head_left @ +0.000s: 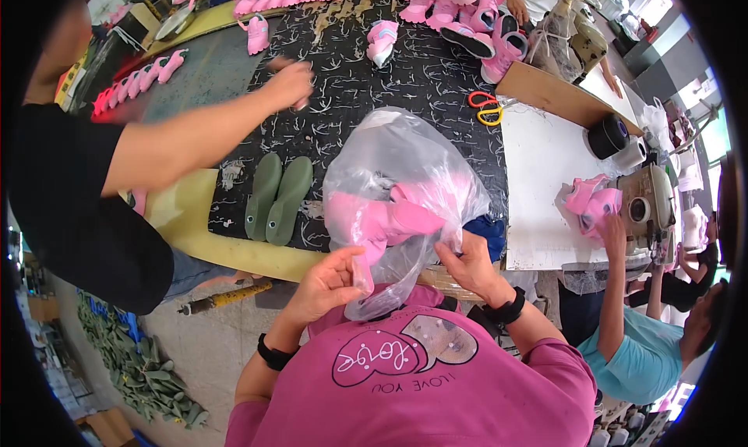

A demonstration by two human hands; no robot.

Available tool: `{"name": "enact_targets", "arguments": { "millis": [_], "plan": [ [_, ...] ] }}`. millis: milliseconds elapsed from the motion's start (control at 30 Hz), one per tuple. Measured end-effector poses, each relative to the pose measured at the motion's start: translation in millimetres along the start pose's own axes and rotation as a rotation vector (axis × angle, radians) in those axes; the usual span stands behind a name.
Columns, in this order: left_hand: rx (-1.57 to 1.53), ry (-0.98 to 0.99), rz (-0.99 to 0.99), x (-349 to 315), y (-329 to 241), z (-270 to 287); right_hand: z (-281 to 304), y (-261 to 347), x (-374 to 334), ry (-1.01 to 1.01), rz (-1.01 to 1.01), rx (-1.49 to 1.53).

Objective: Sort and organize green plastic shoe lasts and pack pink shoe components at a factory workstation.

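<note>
A clear plastic bag point(405, 147) with pink shoe pieces point(389, 217) inside lies on the near edge of the dark worktable. My left hand point(331, 283) pinches the bag's near edge between thumb and fingers, beside a pink piece. On the other side, my right hand point(474, 269) grips the film at the bag's right edge. The bag's mouth faces me, and the film hides how many pieces are in it. Left of the bag, a pair of green insoles point(276, 197) lies on the table.
Scissors point(489, 108) with red and yellow handles lie beyond the bag. Pink shoes point(460, 10) pile up at the far right. A co-worker's arm point(210, 135) reaches across from the left. At right, another person's hand point(614, 233) holds pink pieces by a sewing machine point(650, 201).
</note>
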State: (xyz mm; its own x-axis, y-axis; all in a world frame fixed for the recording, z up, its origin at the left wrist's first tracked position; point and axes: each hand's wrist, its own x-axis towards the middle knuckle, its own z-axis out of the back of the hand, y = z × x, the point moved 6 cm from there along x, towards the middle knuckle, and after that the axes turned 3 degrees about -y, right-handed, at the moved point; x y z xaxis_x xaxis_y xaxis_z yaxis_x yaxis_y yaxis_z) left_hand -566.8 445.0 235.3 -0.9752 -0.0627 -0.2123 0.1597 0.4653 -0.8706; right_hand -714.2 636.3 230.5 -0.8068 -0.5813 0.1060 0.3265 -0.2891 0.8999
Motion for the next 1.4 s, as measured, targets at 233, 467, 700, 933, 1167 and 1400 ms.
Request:
{"name": "enact_targets", "arguments": {
  "millis": [233, 467, 700, 933, 1167, 1400],
  "plan": [
    [-0.127, -0.359, -0.288, -2.8, -45.5, 30.9, 40.9, 65.2, 17.4, -0.034, 0.252, 0.027],
    [0.192, 0.124, -0.247, 44.9, -47.3, -50.5, -66.6, 49.0, 15.2, 0.421, 0.401, -0.116],
    [0.332, -0.134, -0.519, 34.7, -79.6, 0.5, 2.0, 78.4, 55.7, -0.008, 0.462, 0.150],
    [0.916, -0.039, -0.266, 41.6, -24.2, -25.5, -24.0, 87.5, 27.1, 0.495, 0.413, 0.311],
    [0.794, -0.233, -0.341, 40.9, -18.4, 5.6, -20.0, 78.4, 33.9, 0.577, 0.269, 0.415],
    [0.212, -0.327, -0.443, 23.8, -43.6, 18.4, 25.9, 50.0, 30.8, 0.218, 0.379, -0.273]
  ]
}}
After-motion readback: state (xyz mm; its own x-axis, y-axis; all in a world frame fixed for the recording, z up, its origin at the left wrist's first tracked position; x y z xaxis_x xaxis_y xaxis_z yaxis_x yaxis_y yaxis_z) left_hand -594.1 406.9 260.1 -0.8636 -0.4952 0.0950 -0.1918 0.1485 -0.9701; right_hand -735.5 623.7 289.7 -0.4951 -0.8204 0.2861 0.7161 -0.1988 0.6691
